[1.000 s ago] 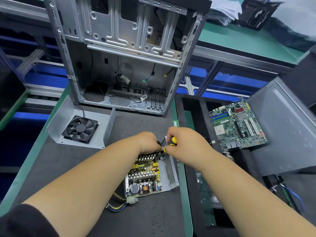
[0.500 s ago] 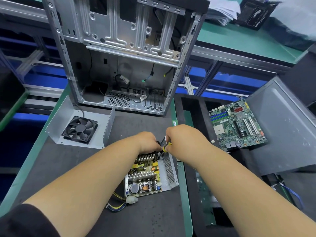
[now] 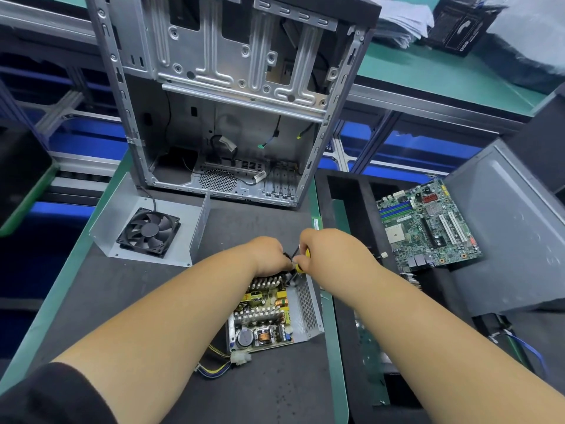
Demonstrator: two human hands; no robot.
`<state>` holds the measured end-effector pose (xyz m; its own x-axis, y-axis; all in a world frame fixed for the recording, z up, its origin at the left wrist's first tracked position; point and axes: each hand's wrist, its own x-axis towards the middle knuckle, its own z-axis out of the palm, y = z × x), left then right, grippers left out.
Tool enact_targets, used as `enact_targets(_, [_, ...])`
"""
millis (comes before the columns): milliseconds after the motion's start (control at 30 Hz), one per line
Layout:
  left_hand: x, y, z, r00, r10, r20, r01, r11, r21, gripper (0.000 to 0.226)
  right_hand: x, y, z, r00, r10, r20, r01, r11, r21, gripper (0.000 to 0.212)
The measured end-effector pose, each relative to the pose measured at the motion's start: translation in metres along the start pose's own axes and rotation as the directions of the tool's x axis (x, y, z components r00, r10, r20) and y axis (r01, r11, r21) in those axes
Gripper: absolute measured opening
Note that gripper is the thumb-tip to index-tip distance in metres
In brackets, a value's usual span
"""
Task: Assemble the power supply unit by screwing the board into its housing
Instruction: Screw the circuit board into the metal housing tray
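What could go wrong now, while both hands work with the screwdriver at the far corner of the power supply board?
1. The left hand and right hand hide the screwdriver tip, so it might slip onto the board.
2. The housing lies near the mat's edge and seems unclamped; pressure may shift it.
3. The loose cables might snag a forearm.

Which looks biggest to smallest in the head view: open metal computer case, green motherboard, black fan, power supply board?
1. Open metal computer case.
2. Green motherboard.
3. Power supply board, partly hidden by hands, so unsure.
4. Black fan.
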<state>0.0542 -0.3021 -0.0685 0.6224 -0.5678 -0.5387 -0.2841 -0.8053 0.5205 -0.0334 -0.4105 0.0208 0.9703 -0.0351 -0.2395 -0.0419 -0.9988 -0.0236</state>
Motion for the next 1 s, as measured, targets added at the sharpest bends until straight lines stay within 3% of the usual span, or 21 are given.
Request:
enact_targets(200, [0.003,0.000,0.001,1.000,-0.005,-0.009,0.005,1.000,0.020,0.039,-0.004,-0.002,0.002,0.999,-0.032,0.002,0.032,0.999,0.026,0.015])
enact_targets(567, [0.001,-0.001,0.000,1.000,0.004,-0.005,-0.004,1.000,-0.015,0.044,0.006,-0.012,-0.003,0.999,0.015,0.032,-0.008,0.976,-0.216,0.015])
enact_targets(767, [-0.002,0.001,-0.002,1.000,-0.004,-0.002,0.004,0.999,-0.037,0.036,-0.004,-0.005,-0.013,0.992,-0.087,0.089,0.091,0.995,-0.042,0.021])
enact_targets(1000, [0.000,0.001,0.000,1.000,-0.017,-0.003,0.017,0.999,-0.049,0.041,0.001,-0.005,-0.008,1.000,-0.020,0.004,0.020,0.980,-0.197,0.022])
